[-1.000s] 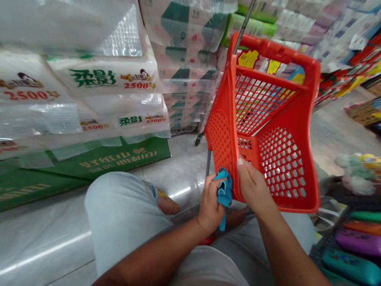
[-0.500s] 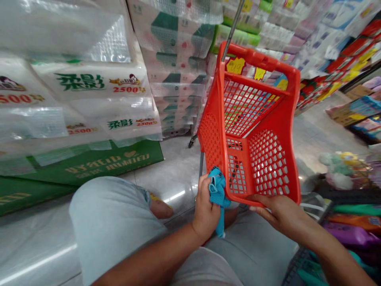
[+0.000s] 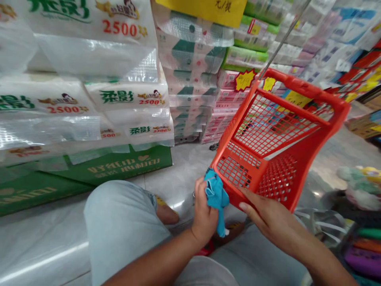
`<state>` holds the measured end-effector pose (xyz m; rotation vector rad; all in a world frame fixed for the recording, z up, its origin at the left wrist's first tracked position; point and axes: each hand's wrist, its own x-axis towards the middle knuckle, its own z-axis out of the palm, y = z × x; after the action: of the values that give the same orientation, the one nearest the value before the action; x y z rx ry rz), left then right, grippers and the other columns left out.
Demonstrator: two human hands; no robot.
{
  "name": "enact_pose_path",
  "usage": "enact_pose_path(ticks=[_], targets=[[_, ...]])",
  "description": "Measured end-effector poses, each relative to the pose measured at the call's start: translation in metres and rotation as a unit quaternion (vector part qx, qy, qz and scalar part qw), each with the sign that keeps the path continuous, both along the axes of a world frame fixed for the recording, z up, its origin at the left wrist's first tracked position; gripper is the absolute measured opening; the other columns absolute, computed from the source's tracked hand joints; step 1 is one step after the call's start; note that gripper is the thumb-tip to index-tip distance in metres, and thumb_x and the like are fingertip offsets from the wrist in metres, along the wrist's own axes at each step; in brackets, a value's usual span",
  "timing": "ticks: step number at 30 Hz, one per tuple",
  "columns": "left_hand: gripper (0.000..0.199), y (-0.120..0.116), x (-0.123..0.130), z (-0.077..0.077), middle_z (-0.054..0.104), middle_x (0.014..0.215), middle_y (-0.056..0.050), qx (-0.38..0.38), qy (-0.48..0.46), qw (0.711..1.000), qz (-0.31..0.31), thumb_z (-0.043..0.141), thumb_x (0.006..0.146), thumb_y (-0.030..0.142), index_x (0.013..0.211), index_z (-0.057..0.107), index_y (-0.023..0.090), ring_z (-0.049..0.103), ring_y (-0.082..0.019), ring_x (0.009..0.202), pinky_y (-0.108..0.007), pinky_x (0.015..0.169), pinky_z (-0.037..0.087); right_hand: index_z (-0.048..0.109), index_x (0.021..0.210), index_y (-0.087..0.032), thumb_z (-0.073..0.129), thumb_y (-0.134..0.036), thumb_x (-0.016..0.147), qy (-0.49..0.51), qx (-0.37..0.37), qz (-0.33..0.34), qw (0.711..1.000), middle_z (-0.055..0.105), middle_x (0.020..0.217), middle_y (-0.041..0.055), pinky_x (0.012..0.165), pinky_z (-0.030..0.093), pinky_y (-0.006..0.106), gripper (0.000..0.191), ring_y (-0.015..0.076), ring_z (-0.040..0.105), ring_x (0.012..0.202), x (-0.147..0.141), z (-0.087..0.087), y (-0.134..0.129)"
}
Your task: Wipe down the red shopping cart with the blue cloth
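Observation:
A red plastic shopping basket point(image 3: 300, 89) with mesh walls is tilted in front of me, its long rim pointing up and to the right. My left hand point(image 3: 204, 212) grips a crumpled blue cloth point(image 3: 216, 194) and presses it against the basket's lower left corner. My right hand point(image 3: 270, 220) holds the basket's lower edge from below, fingers stretched along the red wall. A thin metal rod point(image 3: 282, 39) rises from the basket's far corner.
Plastic-wrapped tissue packs point(image 3: 190, 71) stand stacked at the left and back, above flattened green cardboard point(image 3: 101, 172). My knee point(image 3: 119, 214) and bare foot point(image 3: 165, 212) are below. Plush toys point(image 3: 360, 186) and coloured cases point(image 3: 364, 254) sit at the right on a shiny tiled floor point(image 3: 184, 167).
The basket has turned clockwise and tipped further over. My right hand has moved from its side wall to its lower edge. The cloth stays in my left hand.

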<state>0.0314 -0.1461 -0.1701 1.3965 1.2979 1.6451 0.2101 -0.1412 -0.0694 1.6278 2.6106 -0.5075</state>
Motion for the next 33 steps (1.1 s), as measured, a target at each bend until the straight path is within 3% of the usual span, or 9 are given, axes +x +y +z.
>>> enact_pose_path(ticks=[2,5,9,13,18,20,25,30,33], targets=[[0.038,0.007,0.003,-0.001,0.051,0.131,-0.008,0.026,0.019,0.999,-0.021,0.048,0.092,0.02,0.13,0.049,0.027,0.051,-0.021,0.123,-0.038,0.107,0.042,0.058,0.125,-0.019,0.023,-0.047,0.104,-0.059,0.048,0.003,0.997,0.076,0.083,0.0085,0.06,0.046,0.029,0.05,0.0239,0.074,0.074,0.012,-0.004,-0.002],[0.029,0.038,0.009,-0.003,0.055,0.119,-0.007,0.018,0.003,1.0,0.019,0.045,0.092,0.02,0.12,0.052,0.024,0.055,-0.02,0.116,-0.039,0.105,0.044,0.06,0.117,-0.017,0.02,-0.043,0.104,-0.147,0.109,-0.024,0.983,0.071,0.067,0.0066,0.05,0.035,0.028,0.049,0.0237,0.07,0.059,0.017,-0.015,0.0],[0.027,0.061,0.028,-0.009,0.053,0.117,-0.008,-0.008,0.006,0.998,0.066,0.044,0.09,0.017,0.116,0.049,0.023,0.053,-0.022,0.116,-0.042,0.106,0.044,0.058,0.113,-0.017,0.02,-0.039,0.105,-0.193,0.14,-0.066,0.969,0.07,0.067,0.0069,0.049,0.027,0.027,0.045,0.0222,0.07,0.06,-0.007,-0.018,0.016],[0.032,0.072,0.041,-0.016,0.051,0.124,-0.009,-0.015,0.042,0.998,0.037,0.052,0.085,0.018,0.117,0.049,0.024,0.053,-0.022,0.118,-0.04,0.105,0.046,0.056,0.117,-0.018,0.02,-0.041,0.105,-0.202,0.114,-0.112,0.966,0.072,0.074,0.0089,0.051,0.028,0.027,0.044,0.0231,0.071,0.065,-0.033,-0.009,0.041],[0.039,0.133,0.035,-0.015,0.049,0.117,-0.01,-0.073,0.016,0.993,0.093,0.041,0.079,0.004,0.112,0.047,0.023,0.052,-0.023,0.12,-0.044,0.11,0.041,0.056,0.114,-0.016,0.02,-0.042,0.105,-0.214,0.11,-0.127,0.962,0.073,0.08,0.0133,0.056,0.037,0.028,0.046,0.0258,0.072,0.073,-0.048,-0.003,0.059],[0.04,0.134,0.038,-0.017,0.048,0.12,-0.011,-0.078,0.011,0.992,0.099,0.043,0.078,0.004,0.113,0.047,0.022,0.052,-0.024,0.121,-0.044,0.11,0.041,0.056,0.115,-0.014,0.02,-0.041,0.105,-0.217,0.123,-0.131,0.959,0.073,0.08,0.0147,0.058,0.04,0.029,0.046,0.0261,0.072,0.073,-0.051,-0.003,0.062],[0.035,0.102,0.051,-0.04,0.051,0.123,-0.009,-0.069,0.005,0.997,0.045,0.053,0.082,0.015,0.115,0.048,0.023,0.054,-0.022,0.117,-0.038,0.105,0.047,0.058,0.114,-0.013,0.022,-0.042,0.104,-0.237,0.113,-0.15,0.953,0.072,0.079,0.0165,0.058,0.044,0.03,0.047,0.0281,0.072,0.071,-0.057,-0.004,0.067],[0.034,0.145,0.038,-0.056,0.052,0.113,-0.01,-0.127,-0.014,0.987,0.096,0.04,0.077,0.004,0.106,0.047,0.022,0.052,-0.024,0.118,-0.047,0.11,0.04,0.058,0.117,-0.011,0.021,-0.04,0.104,-0.229,0.152,-0.14,0.951,0.072,0.076,0.0167,0.057,0.043,0.029,0.049,0.0273,0.072,0.07,-0.064,-0.004,0.073],[0.035,0.132,0.039,-0.056,0.054,0.111,-0.01,-0.121,-0.014,0.989,0.087,0.044,0.075,0.006,0.105,0.047,0.022,0.054,-0.026,0.115,-0.047,0.106,0.043,0.06,0.113,-0.011,0.022,-0.04,0.104,-0.215,0.177,-0.144,0.95,0.071,0.072,0.0156,0.056,0.042,0.028,0.049,0.0253,0.071,0.066,-0.069,-0.004,0.077]])
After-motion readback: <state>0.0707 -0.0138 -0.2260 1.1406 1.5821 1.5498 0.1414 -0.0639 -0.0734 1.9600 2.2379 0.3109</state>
